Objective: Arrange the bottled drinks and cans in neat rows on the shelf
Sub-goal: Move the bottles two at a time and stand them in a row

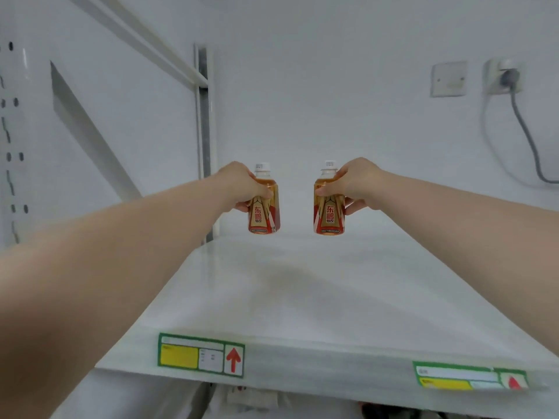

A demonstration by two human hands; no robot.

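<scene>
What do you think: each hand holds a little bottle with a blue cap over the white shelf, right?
Not quite. The head view shows white caps, not blue. The left hand and right hand each hold a little bottle over the white shelf.

Looks smooth and faintly glossy across the flat white shelf board [302, 297]. Shows clear plastic under shiny red-and-gold wrap on the small left drink bottle [264, 214] and the small right drink bottle [329, 214], with matt white plastic caps. Reads as printed paper behind a glossy clear strip at the green-edged shelf tag [201, 355]. Looks rubbery and matt on the grey wall cable [526, 131].
</scene>
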